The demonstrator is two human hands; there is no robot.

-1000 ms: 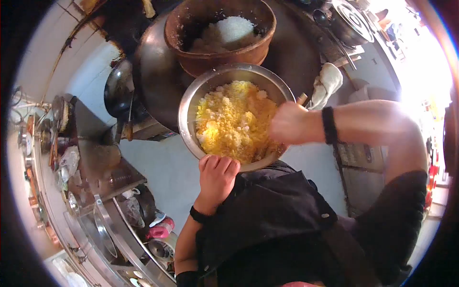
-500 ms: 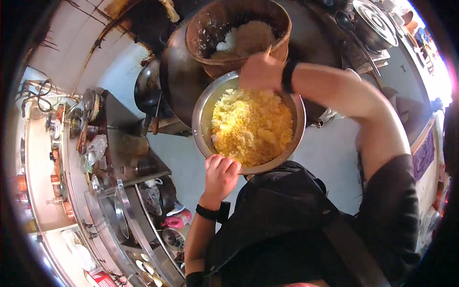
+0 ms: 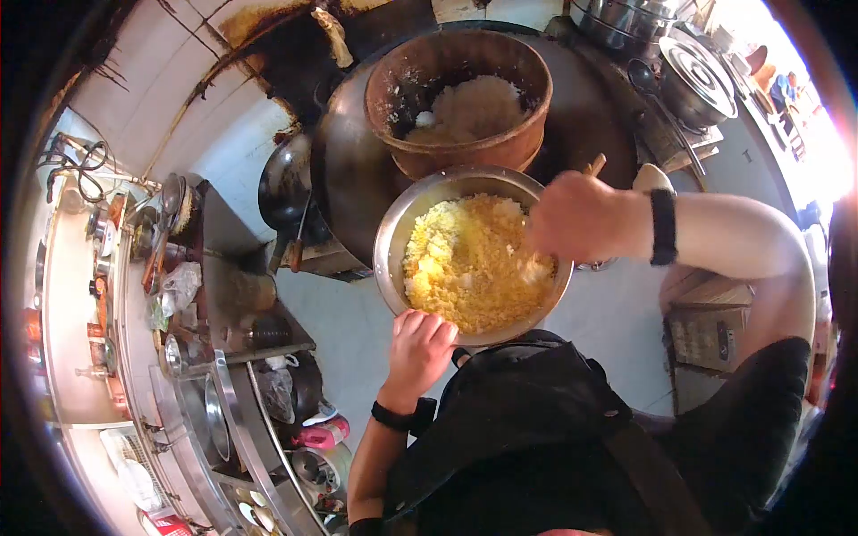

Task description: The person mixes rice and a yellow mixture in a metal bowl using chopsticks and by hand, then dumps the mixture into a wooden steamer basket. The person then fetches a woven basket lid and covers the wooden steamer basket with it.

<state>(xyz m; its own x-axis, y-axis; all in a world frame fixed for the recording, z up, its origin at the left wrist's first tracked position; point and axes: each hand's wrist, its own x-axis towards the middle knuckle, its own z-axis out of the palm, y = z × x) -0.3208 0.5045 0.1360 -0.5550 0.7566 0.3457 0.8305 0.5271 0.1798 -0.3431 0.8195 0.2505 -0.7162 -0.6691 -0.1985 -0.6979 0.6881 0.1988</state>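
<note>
A metal bowl (image 3: 390,284) full of loose yellow grain (image 3: 474,259) with paler clumps is in front of my body. My left hand (image 3: 420,350) grips its near left rim, fingers curled over the edge. At the bowl's right side my right hand (image 3: 576,214) is closed round a utensil whose wooden handle end (image 3: 596,164) sticks out above the fist. The utensil's lower end is blurred or hidden at the grain, so I cannot tell its exact kind. Just beyond the bowl stands a wooden tub (image 3: 456,147) with white grain (image 3: 478,107) inside.
The tub stands in a very large wok (image 3: 344,170) on the stove. At left are a smaller wok (image 3: 284,183) and shelves crowded with kitchenware. A lidded pot (image 3: 702,85) and a long ladle (image 3: 666,112) lie at the far right. A cardboard box (image 3: 710,335) is low on the right.
My right hand has moved from the bowl's far rim to its right side, nearer me. My left hand keeps its hold on the rim. The view has shifted, showing more of the tub.
</note>
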